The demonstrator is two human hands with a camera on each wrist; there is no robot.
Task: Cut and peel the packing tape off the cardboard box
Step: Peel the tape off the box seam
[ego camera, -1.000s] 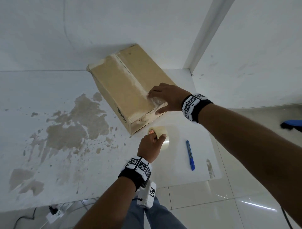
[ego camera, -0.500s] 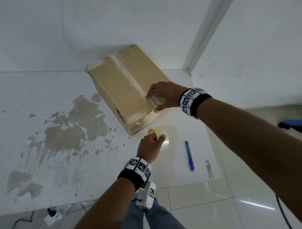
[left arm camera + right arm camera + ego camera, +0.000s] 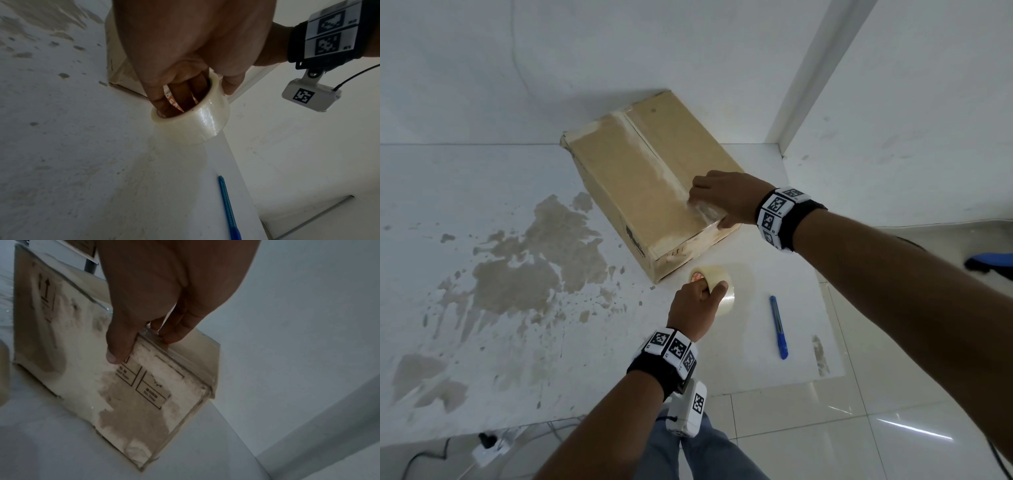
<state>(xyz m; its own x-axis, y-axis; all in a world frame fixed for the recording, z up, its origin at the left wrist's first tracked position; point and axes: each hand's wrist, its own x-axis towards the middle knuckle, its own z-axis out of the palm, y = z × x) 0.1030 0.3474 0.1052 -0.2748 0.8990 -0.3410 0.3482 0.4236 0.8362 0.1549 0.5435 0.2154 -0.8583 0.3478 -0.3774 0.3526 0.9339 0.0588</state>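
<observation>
A brown cardboard box (image 3: 619, 185) lies on the white table, with a pale strip of packing tape (image 3: 650, 154) down its top seam. My right hand (image 3: 705, 212) rests at the box's near edge. Its fingers press on top and its thumb lies on the front face (image 3: 144, 394), with wrinkled clear tape under them. My left hand (image 3: 709, 287) grips a clear tape roll (image 3: 726, 301) just in front of the box. In the left wrist view the fingers (image 3: 180, 95) go through the roll's (image 3: 197, 123) core, with the thumb outside.
A blue utility knife (image 3: 779, 329) lies on the table right of the roll. The table (image 3: 500, 274) has brown stains at left. Its front edge is near my body, above glossy floor tiles. A power strip (image 3: 486, 448) with cables lies on the floor. White walls stand behind.
My right hand has shifted slightly left along the box's near edge. The left hand keeps hold of the roll in the same place.
</observation>
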